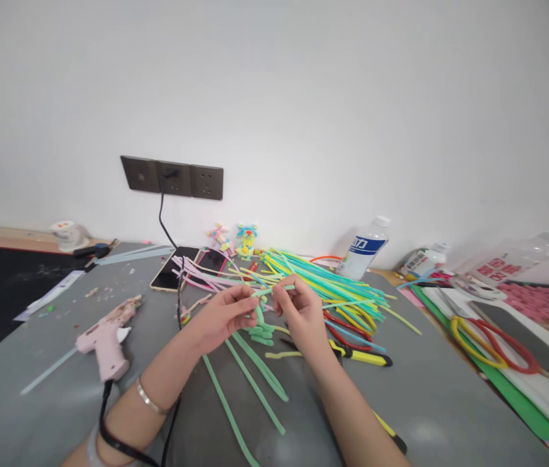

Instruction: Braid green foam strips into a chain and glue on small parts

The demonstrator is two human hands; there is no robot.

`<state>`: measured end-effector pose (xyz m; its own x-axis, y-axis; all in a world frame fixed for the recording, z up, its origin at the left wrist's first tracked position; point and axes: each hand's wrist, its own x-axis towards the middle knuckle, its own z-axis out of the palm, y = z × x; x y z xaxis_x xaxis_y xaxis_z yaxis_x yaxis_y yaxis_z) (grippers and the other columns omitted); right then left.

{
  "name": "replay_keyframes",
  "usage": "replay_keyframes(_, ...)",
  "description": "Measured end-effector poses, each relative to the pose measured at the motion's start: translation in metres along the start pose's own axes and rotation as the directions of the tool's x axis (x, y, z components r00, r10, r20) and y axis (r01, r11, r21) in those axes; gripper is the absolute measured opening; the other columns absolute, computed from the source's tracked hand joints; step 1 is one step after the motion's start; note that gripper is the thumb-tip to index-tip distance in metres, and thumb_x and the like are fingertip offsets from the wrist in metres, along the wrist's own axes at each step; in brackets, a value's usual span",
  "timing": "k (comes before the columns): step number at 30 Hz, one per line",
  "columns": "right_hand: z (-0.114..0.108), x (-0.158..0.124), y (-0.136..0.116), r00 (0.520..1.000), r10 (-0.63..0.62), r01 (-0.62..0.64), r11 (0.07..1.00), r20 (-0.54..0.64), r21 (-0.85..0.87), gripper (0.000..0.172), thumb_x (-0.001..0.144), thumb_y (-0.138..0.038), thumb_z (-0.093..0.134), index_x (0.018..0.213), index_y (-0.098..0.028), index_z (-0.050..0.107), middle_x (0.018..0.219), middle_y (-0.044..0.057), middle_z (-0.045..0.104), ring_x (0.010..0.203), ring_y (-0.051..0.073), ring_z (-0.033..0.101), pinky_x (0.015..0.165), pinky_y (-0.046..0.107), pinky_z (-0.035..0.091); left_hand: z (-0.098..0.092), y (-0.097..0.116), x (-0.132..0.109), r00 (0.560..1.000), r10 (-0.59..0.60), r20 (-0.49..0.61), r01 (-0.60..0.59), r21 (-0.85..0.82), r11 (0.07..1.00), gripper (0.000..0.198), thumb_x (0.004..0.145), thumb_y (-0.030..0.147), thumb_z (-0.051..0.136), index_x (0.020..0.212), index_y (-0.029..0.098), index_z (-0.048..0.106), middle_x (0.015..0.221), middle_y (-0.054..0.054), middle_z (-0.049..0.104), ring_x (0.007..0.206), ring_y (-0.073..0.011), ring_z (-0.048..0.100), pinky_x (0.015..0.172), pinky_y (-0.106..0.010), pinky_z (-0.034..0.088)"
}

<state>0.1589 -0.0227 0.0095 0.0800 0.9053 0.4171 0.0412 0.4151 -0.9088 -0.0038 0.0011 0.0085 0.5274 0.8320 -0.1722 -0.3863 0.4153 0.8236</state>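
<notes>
Between my hands, over the middle of the table, is a light green pipe cleaner (265, 292). My left hand (230, 311) pinches it near a bent part that hangs down, and my right hand (295, 305) pinches its other end. Just below my fingers lies a small bunch of folded green pipe cleaner pieces (262, 335). Several long green pipe cleaners (255, 370) stretch from there towards me. Behind my right hand spreads a pile of yellow, teal and blue pipe cleaners (328, 279), with lilac ones (196, 275) to the left.
A pink glue gun (106, 337) with a black cord lies at left. Yellow-handled pliers (362, 355) lie right of my right wrist. Two small figures (246, 240), a phone (170, 275) and a bottle (363, 250) are at the back. Scissors (493, 344) rest on papers at right.
</notes>
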Motion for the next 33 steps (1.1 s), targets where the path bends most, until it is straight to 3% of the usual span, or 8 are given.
replay_keyframes(7, 0.0013, -0.0014, -0.0022, 1.0, -0.002, 0.002, 1.0, -0.013, -0.002, 0.025, 0.089, -0.04, 0.06, 0.075, -0.021, 0.054, 0.057, -0.004, 0.05, 0.05, 0.011, 0.047, 0.048, 0.022, 0.04, 0.0005, 0.0004, 0.0004, 0.999, 0.047, -0.006, -0.047, -0.009, 0.999, 0.028, 0.065, 0.029, 0.085, 0.075, 0.014, 0.063, 0.06, 0.005, 0.059, 0.054, -0.0063, 0.059, 0.056, -0.016, 0.055)
replay_keyframes(13, 0.0018, -0.0016, 0.0008, 1.0, -0.011, 0.012, 0.999, 0.005, -0.043, 0.024, 0.089, -0.039, 0.06, 0.074, -0.02, 0.054, 0.062, -0.003, 0.049, 0.053, 0.011, 0.047, 0.049, 0.024, 0.04, 0.0019, -0.0005, 0.0022, 0.982, 0.15, -0.119, -0.153, -0.022, 0.988, 0.031, 0.06, 0.03, 0.088, 0.073, 0.014, 0.065, 0.06, 0.005, 0.061, 0.055, -0.0065, 0.06, 0.056, -0.016, 0.054)
replay_keyframes(21, 0.0006, 0.0015, -0.0005, 0.97, 0.103, -0.102, 0.995, 0.219, -0.015, 0.028, 0.091, -0.043, 0.054, 0.075, -0.02, 0.053, 0.062, -0.002, 0.053, 0.051, 0.011, 0.049, 0.049, 0.024, 0.042, 0.0007, 0.0018, 0.0025, 0.949, 0.285, -0.135, -0.274, 0.097, 0.957, 0.031, 0.061, 0.036, 0.087, 0.071, 0.014, 0.069, 0.062, 0.002, 0.064, 0.058, -0.0079, 0.06, 0.058, -0.017, 0.051)
replay_keyframes(26, 0.0002, -0.0008, -0.0002, 0.987, -0.038, 0.061, 0.987, 0.154, -0.148, 0.015, 0.094, -0.031, 0.048, 0.101, -0.021, 0.057, 0.068, 0.0, 0.062, 0.057, 0.014, 0.056, 0.058, 0.027, 0.046, 0.0005, 0.0022, 0.0, 0.947, 0.309, -0.089, -0.284, 0.218, 0.934, 0.027, 0.067, 0.037, 0.082, 0.073, 0.015, 0.068, 0.066, 0.001, 0.062, 0.061, -0.01, 0.059, 0.061, -0.021, 0.052)
replay_keyframes(29, -0.0006, -0.0025, 0.0007, 0.978, -0.147, 0.189, 0.927, 0.148, -0.325, 0.01, 0.092, -0.021, 0.05, 0.093, -0.022, 0.06, 0.074, 0.002, 0.066, 0.067, 0.016, 0.062, 0.066, 0.029, 0.047, -0.0002, 0.0019, 0.0001, 0.947, 0.31, -0.088, -0.278, 0.259, 0.925, 0.025, 0.069, 0.036, 0.081, 0.073, 0.015, 0.067, 0.068, 0.001, 0.061, 0.062, -0.0106, 0.059, 0.062, -0.023, 0.052)
replay_keyframes(33, -0.0002, -0.0039, 0.0027, 0.973, -0.182, 0.226, 0.877, 0.142, -0.423, 0.01, 0.089, -0.016, 0.051, 0.087, -0.022, 0.06, 0.077, 0.003, 0.068, 0.071, 0.018, 0.063, 0.066, 0.028, 0.046, -0.0023, -0.0005, 0.0019, 0.931, 0.351, -0.098, -0.302, 0.332, 0.894, 0.023, 0.071, 0.036, 0.079, 0.074, 0.016, 0.068, 0.069, 0.001, 0.062, 0.062, -0.0112, 0.06, 0.063, -0.023, 0.052)
